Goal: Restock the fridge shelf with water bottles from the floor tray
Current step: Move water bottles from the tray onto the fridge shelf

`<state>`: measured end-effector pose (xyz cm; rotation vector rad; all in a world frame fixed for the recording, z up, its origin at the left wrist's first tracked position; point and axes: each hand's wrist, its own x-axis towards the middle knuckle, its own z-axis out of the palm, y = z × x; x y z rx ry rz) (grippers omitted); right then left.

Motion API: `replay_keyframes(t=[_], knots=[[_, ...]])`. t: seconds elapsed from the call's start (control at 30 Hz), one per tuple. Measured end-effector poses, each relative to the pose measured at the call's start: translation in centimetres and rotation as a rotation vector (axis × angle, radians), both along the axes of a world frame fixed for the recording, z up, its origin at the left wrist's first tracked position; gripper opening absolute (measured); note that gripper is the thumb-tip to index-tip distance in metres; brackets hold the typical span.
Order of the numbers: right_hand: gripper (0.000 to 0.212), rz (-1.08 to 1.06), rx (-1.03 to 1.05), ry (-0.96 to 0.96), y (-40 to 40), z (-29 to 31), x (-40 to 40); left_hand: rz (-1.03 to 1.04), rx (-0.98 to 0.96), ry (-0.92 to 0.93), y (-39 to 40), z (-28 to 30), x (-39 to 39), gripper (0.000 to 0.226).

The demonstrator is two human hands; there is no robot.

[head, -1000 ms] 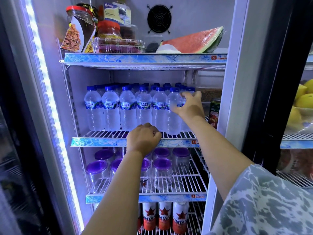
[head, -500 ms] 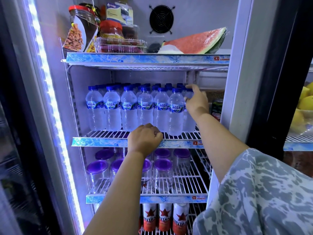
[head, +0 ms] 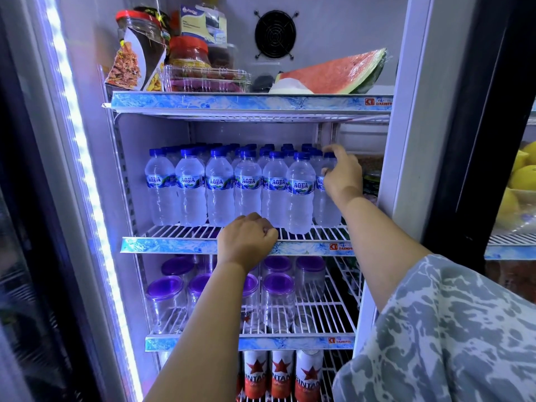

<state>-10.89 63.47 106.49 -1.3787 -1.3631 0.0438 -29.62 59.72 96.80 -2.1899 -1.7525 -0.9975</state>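
Several rows of clear water bottles [head: 219, 190] with blue caps and blue labels stand on the middle wire shelf [head: 168, 245] of the open fridge. My right hand [head: 343, 177] reaches to the right end of the front row. It holds the upper part of the rightmost bottle [head: 327, 208], with the index finger stretched over its cap. My left hand [head: 246, 239] is curled over the shelf's front rail near the middle. The floor tray is out of view.
The top shelf holds jars [head: 139, 39], a clear box [head: 206, 79] and a wrapped watermelon slice [head: 336, 74]. Purple-lidded clear jars [head: 278, 297] fill the shelf below, with red-and-white cans [head: 281, 375] under them. Cans [head: 371, 181] stand right of the bottles. Yellow fruit [head: 522, 175] sits in the neighbouring fridge.
My right hand let go of a front-row bottle and moved right and up to the rightmost bottle. My left hand stayed on the shelf rail.
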Motion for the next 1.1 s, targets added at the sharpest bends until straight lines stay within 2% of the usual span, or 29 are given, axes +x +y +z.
replay_keyframes(t=[0.33,0.43,0.5,0.57,0.63,0.8,1.1], knots=[[0.047,0.013,-0.132,-0.034,0.2,0.6,0.3,0.003,-0.012,0.017,0.0,0.0,0.0,0.034],[0.031,-0.116,0.007,-0.097,-0.5,1.3,-0.4,0.002,-0.015,0.019,-0.1,0.1,0.0,0.034],[0.022,-0.077,0.096,-0.102,-0.9,2.1,-1.2,0.002,-0.010,0.017,-0.1,0.0,0.0,0.034],[0.030,0.086,0.038,-0.048,-1.1,2.8,-2.0,0.002,-0.009,0.016,-0.1,0.1,0.0,0.034],[0.039,0.159,-0.054,-0.080,-1.3,3.2,-2.3,-0.001,-0.012,0.021,-0.2,0.1,0.0,0.035],[0.027,0.106,-0.088,-0.148,-0.7,3.9,-1.8,0.003,-0.011,0.022,-0.1,0.1,0.0,0.035],[0.026,0.029,-0.081,-0.200,0.2,3.7,-2.6,-0.007,0.006,0.017,-0.2,0.0,0.0,0.034]])
